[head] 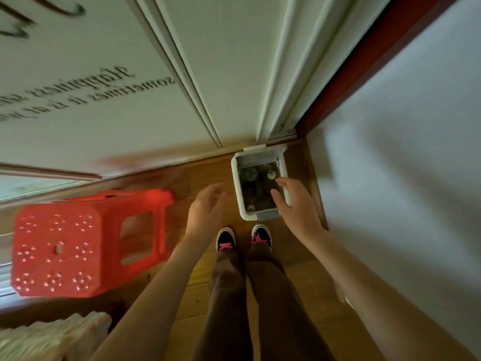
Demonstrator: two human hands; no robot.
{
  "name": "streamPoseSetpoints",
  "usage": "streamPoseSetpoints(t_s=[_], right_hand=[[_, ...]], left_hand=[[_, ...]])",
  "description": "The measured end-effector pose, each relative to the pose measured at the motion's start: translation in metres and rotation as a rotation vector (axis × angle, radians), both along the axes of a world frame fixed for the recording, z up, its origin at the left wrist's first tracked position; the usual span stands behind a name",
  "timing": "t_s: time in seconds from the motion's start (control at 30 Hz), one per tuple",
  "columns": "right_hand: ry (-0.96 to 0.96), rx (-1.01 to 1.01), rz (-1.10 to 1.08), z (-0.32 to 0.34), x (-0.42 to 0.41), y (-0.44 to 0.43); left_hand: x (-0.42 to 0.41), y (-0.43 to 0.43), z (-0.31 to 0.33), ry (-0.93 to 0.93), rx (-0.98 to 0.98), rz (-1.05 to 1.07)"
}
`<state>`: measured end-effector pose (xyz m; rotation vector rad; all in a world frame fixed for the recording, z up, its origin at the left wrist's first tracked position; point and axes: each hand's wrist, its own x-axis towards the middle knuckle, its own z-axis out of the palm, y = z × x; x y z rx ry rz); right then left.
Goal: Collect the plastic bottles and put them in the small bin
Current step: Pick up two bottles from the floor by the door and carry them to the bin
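Note:
A small white bin (236,183) stands on the wooden floor in the corner, its lid raised against the wall. Several plastic bottles (250,174) lie inside it, one showing a white and green cap (271,174). My right hand (296,204) hovers over the bin's right rim, fingers spread, holding nothing. My left hand (205,207) hangs just left of the bin, fingers loosely apart and empty. The view is blurred by motion.
A red plastic stool (78,246) stands on the floor to the left. My two feet in black shoes with pink laces (226,239) are right in front of the bin. White walls close in ahead and on the right. A pale ribbed object (52,334) sits at bottom left.

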<state>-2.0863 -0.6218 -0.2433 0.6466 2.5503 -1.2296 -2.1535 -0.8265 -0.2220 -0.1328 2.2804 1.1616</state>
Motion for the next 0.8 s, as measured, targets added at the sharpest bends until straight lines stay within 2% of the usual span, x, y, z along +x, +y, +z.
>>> streamPoseSetpoints(t_s=[0.13, 0.3, 0.47, 0.63, 0.8], right_hand=[[0.077, 0.124, 0.121, 0.137, 0.031, -0.004], [0.148, 0.166, 0.189, 0.238, 0.077, -0.009], [0.012, 0.172, 0.158, 0.248, 0.119, 0.004], [0.019, -0.030, -0.201, 0.236, 0.150, 0.010], [0.086, -0.114, -0.480, 0.253, 0.169, 0.007]], left_hand=[[0.023, -0.022, 0.139, 0.184, -0.104, -0.200], [0.066, -0.049, 0.233, 0.287, -0.233, -0.395], [0.105, -0.058, 0.249, 0.259, -0.224, -0.419], [0.110, -0.055, 0.244, 0.040, -0.025, -0.174], [0.078, -0.033, 0.259, 0.031, 0.085, -0.168]])
